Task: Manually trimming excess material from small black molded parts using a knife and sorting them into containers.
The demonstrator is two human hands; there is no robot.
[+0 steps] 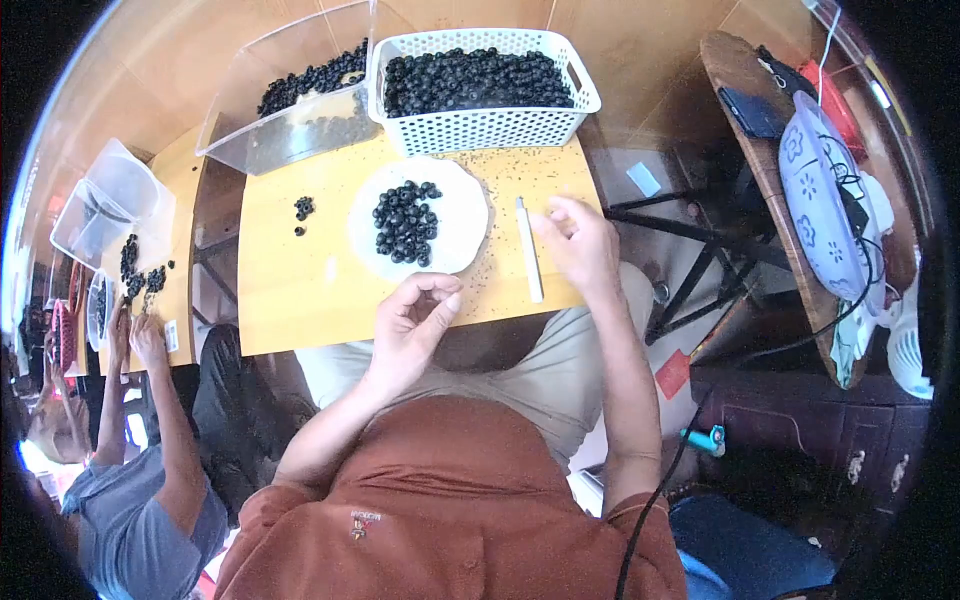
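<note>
My left hand is curled at the table's front edge, just below a white plate. Its thumb and forefinger are drawn close together; anything between them is too small to make out. On the plate lies a heap of small round black pieces, some seeming to have a hole. To the plate's right, my right hand hovers with loosely bent fingers, thumb and forefinger apart, nothing visible in it. Beside it a slim white stick-like tool with a dark tip lies on the yellow table.
A white perforated basket full of black pieces stands behind the plate, beside a clear bin holding more. A few loose pieces and dark specks dot the table. Another person's hands work at left. A stool with a purple tray stands right.
</note>
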